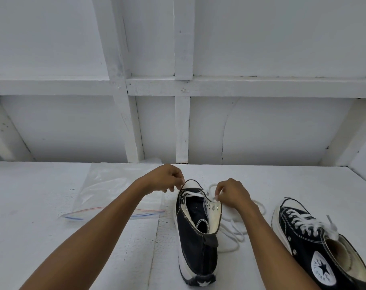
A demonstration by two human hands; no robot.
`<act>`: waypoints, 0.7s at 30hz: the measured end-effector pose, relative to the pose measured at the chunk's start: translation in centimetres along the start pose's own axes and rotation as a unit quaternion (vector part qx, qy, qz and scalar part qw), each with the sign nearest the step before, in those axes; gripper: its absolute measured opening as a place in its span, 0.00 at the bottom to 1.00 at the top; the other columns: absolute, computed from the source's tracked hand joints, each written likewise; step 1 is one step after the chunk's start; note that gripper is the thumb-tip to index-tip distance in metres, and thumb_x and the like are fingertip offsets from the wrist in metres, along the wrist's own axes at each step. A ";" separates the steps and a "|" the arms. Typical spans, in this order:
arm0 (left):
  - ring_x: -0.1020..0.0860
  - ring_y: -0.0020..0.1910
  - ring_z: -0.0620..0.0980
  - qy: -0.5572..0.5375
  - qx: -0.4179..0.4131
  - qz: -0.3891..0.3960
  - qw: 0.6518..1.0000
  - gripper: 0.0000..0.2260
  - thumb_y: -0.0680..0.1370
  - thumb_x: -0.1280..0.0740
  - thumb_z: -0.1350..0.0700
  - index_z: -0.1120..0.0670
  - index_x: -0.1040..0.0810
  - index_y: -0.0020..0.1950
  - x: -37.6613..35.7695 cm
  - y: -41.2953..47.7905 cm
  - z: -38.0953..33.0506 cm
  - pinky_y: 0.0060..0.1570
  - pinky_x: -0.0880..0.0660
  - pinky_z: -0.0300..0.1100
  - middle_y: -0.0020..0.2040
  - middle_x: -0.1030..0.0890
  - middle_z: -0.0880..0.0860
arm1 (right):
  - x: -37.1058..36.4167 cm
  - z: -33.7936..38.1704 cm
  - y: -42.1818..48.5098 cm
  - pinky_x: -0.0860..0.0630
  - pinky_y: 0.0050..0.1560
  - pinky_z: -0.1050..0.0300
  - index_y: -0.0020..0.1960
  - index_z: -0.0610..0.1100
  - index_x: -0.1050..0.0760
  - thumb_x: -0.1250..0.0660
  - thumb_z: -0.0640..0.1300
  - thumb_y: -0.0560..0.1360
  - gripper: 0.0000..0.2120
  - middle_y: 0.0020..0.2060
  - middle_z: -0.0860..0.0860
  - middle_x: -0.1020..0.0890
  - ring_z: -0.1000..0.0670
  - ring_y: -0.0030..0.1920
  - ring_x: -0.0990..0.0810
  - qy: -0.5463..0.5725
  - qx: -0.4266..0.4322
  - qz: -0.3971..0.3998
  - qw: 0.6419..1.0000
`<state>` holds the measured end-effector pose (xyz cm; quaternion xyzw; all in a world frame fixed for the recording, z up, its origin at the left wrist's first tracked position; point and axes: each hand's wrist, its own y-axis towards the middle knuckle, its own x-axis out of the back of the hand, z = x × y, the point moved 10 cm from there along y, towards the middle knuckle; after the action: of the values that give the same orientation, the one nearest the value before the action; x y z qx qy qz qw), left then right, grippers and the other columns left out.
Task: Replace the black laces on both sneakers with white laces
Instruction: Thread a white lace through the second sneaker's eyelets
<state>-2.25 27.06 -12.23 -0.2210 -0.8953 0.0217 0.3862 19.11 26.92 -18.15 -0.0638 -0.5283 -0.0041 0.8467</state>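
A black high-top sneaker [195,241] stands in the middle of the white table, toe pointing away, its upper spread wide. A white lace [193,194] crosses the eyelets nearest the toe; its loose length [233,231] coils on the table to the right. My left hand [165,178] pinches the lace at the left side of the toe. My right hand [232,194] pinches the lace by the right row of eyelets. A second black sneaker [322,245] lies at the right, fully laced in white.
A clear zip bag [106,197] with a red and blue seal lies flat left of the middle sneaker, under my left forearm. A white framed wall [182,122] rises right behind the table's far edge.
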 end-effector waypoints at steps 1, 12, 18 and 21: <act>0.22 0.37 0.45 0.000 0.001 -0.002 1.000 0.06 0.78 0.36 0.60 0.54 0.19 0.47 0.1 0.0 0.0 0.34 0.27 0.36 0.41 0.16 0.48 | 0.1 0.0 0.1 0.28 0.41 0.58 0.37 0.55 0.24 0.28 0.41 0.70 0.10 0.43 0.54 0.23 0.48 0.49 0.22 0.003 0.006 -0.001 1.000; 0.21 0.38 0.45 0.026 0.012 0.013 1.000 0.06 0.79 0.34 0.55 0.55 0.19 0.47 -0.6 -0.4 -0.1 0.34 0.27 0.37 0.41 0.17 0.48 | 0.6 -1.2 -0.9 0.31 0.43 0.57 0.38 0.45 0.26 0.38 0.38 0.75 0.08 0.37 0.52 0.23 0.47 0.45 0.25 -0.039 -0.024 -0.008 0.999; 0.22 0.35 0.44 0.084 0.049 0.074 0.992 0.14 0.78 0.32 0.44 0.53 0.18 0.41 -1.7 -1.6 -0.1 0.35 0.27 0.37 0.37 0.17 0.46 | 4.3 4.2 -3.4 0.25 0.43 0.60 0.43 0.46 0.20 0.27 0.40 0.72 0.03 0.36 0.51 0.15 0.55 0.40 0.17 0.283 0.076 -0.022 0.956; 0.23 0.35 0.43 0.056 0.064 0.067 0.994 0.11 0.78 0.31 0.50 0.52 0.17 0.38 -1.7 -2.0 0.0 0.34 0.26 0.36 0.36 0.16 0.46 | 4.5 7.3 -4.2 0.22 0.47 0.59 0.40 0.46 0.17 0.24 0.41 0.69 0.03 0.36 0.53 0.14 0.56 0.41 0.16 0.251 0.122 0.031 0.960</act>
<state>-1.99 24.53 -12.91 -0.2557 -0.8521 0.0924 0.4472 14.30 23.88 -10.51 0.0271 -0.2927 0.0708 0.9532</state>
